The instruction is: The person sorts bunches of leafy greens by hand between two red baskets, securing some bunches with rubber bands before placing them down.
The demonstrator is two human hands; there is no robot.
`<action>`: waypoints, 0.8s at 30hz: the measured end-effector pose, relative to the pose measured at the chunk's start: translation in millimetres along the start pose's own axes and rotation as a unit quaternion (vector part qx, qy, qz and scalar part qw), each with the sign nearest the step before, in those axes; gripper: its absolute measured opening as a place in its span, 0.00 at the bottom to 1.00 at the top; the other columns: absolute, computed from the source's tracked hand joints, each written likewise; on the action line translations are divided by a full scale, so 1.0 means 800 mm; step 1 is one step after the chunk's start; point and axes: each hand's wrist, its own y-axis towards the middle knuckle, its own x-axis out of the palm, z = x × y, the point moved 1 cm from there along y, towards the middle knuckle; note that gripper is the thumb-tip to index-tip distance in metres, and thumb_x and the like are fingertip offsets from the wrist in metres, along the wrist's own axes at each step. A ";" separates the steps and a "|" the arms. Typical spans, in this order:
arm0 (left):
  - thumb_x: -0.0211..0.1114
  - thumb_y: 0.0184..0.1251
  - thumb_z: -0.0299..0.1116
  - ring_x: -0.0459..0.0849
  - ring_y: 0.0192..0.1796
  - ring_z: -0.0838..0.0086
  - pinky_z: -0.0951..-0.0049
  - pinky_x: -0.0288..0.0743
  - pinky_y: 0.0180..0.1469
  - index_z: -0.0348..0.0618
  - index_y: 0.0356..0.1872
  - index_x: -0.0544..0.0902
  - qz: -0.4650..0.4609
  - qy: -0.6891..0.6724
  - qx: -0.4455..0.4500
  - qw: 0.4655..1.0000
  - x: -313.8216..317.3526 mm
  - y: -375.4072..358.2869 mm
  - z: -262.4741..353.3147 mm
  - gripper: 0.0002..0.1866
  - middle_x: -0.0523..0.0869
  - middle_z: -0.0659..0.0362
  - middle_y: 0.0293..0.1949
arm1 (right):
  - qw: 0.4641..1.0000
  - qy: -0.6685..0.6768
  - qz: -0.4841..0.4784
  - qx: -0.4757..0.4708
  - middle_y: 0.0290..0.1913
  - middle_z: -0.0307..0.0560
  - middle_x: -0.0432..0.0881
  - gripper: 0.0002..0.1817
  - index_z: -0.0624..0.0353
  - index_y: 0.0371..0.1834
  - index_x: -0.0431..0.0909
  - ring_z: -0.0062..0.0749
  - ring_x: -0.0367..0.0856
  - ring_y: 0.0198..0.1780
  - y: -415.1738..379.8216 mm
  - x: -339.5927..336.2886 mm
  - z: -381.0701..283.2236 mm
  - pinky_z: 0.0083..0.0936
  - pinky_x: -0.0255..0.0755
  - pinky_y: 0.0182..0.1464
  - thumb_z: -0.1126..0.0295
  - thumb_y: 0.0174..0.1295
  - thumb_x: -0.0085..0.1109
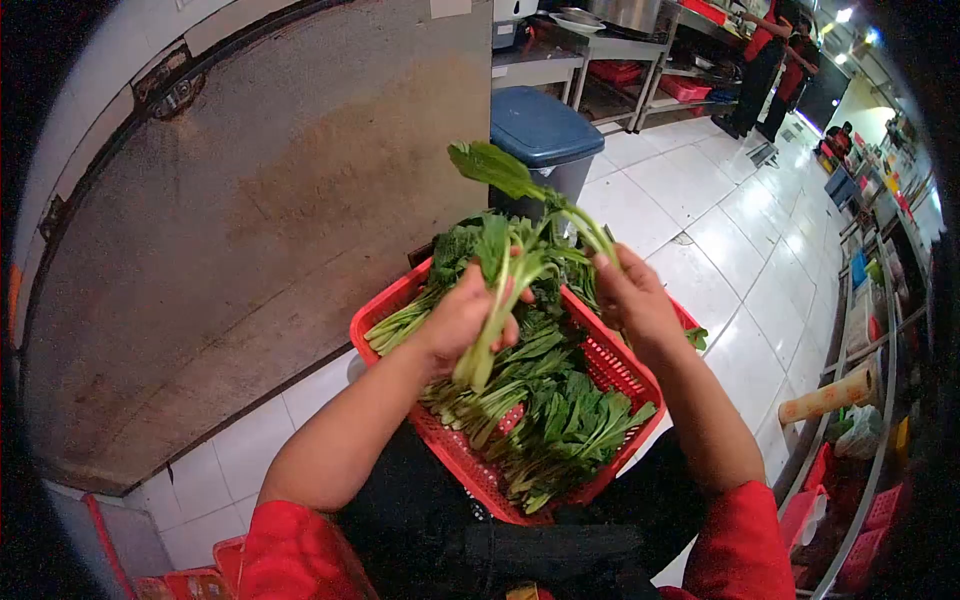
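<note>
While a red basket [615,372] of leafy greens [545,420] is balanced on the lap, a bunch of green stalks [497,300] is gripped in the left hand [462,320], the fingers curled tight around the pale stems so that the cut ends point down toward the basket and the leaves stand up above the knuckles. A single stalk [540,190] is pinched between the thumb and fingers of the right hand [632,298], and it is lifted higher than the bunch, its broad leaf bent over to the left above both hands. The two hands are held close together just over the far half of the basket, apart from the greens lying in it. More greens are spread lengthwise across the basket's mesh floor, with stems toward the left rim. A large stained metal panel [260,220] is seen to the left, and a blue-lidded bin [545,130] is set on the white tiled floor [720,250] beyond the basket. Steel tables [600,50] and people in red [775,50] are seen well away at the back.
</note>
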 end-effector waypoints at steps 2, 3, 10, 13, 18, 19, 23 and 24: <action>0.50 0.80 0.42 0.76 0.24 0.74 0.75 0.71 0.23 0.54 0.71 0.62 -0.002 -0.117 -0.007 0.993 -0.026 0.002 0.003 0.23 0.80 0.53 0.47 | 1.000 0.015 0.018 -0.001 0.23 0.25 0.64 0.12 0.52 0.51 0.77 0.12 0.57 0.21 0.006 -0.029 -0.002 0.17 0.49 0.22 0.57 0.75 0.55; 0.47 0.81 0.45 0.75 0.22 0.74 0.75 0.70 0.22 0.54 0.71 0.64 -0.015 -0.136 0.000 0.991 -0.038 0.000 0.009 0.22 0.80 0.53 0.46 | 0.999 0.021 0.026 -0.017 0.23 0.25 0.63 0.13 0.52 0.50 0.77 0.13 0.57 0.20 0.003 -0.036 -0.010 0.17 0.49 0.21 0.56 0.75 0.55; 0.41 0.82 0.50 0.72 0.20 0.78 0.80 0.65 0.20 0.47 0.74 0.61 -0.049 -0.163 0.062 0.984 -0.071 -0.059 0.071 0.27 0.78 0.50 0.49 | 0.980 0.120 0.130 -0.087 0.25 0.31 0.62 0.16 0.55 0.51 0.73 0.19 0.60 0.22 -0.004 -0.084 -0.033 0.19 0.53 0.22 0.54 0.75 0.50; 0.40 0.83 0.51 0.71 0.20 0.79 0.81 0.65 0.21 0.46 0.72 0.64 -0.051 -0.183 0.122 0.974 -0.077 -0.068 0.091 0.27 0.78 0.52 0.49 | 0.973 0.149 0.125 -0.128 0.25 0.33 0.63 0.17 0.55 0.52 0.71 0.20 0.61 0.22 0.000 -0.077 -0.019 0.19 0.55 0.22 0.54 0.75 0.48; 0.46 0.82 0.48 0.68 0.22 0.82 0.82 0.66 0.24 0.46 0.68 0.68 0.006 -0.175 0.211 0.962 -0.082 -0.063 0.091 0.23 0.78 0.56 0.47 | 0.990 0.029 0.119 -0.065 0.34 0.41 0.76 0.15 0.58 0.55 0.67 0.32 0.77 0.35 0.031 -0.046 0.078 0.26 0.72 0.37 0.60 0.74 0.46; 0.46 0.82 0.48 0.68 0.22 0.82 0.82 0.66 0.24 0.46 0.68 0.68 0.009 -0.177 0.204 0.963 -0.084 -0.061 0.092 0.23 0.78 0.56 0.47 | 0.992 -0.047 0.094 -0.072 0.38 0.44 0.81 0.14 0.59 0.55 0.65 0.35 0.80 0.39 0.048 -0.050 0.130 0.26 0.74 0.37 0.62 0.74 0.46; 0.50 0.82 0.45 0.68 0.23 0.83 0.81 0.66 0.25 0.45 0.67 0.68 0.032 -0.168 0.231 0.958 -0.088 -0.056 0.089 0.22 0.79 0.57 0.46 | 0.994 -0.021 -0.089 0.065 0.47 0.56 0.84 0.26 0.61 0.62 0.51 0.37 0.82 0.47 0.034 0.052 0.259 0.31 0.75 0.52 0.67 0.72 0.57; 0.50 0.81 0.44 0.68 0.23 0.82 0.80 0.66 0.25 0.45 0.67 0.68 0.046 -0.154 0.234 0.959 -0.088 -0.055 0.089 0.21 0.80 0.57 0.46 | 0.986 -0.082 -0.088 0.116 0.45 0.56 0.84 0.29 0.62 0.62 0.48 0.38 0.82 0.47 0.035 0.059 0.317 0.33 0.76 0.50 0.67 0.71 0.59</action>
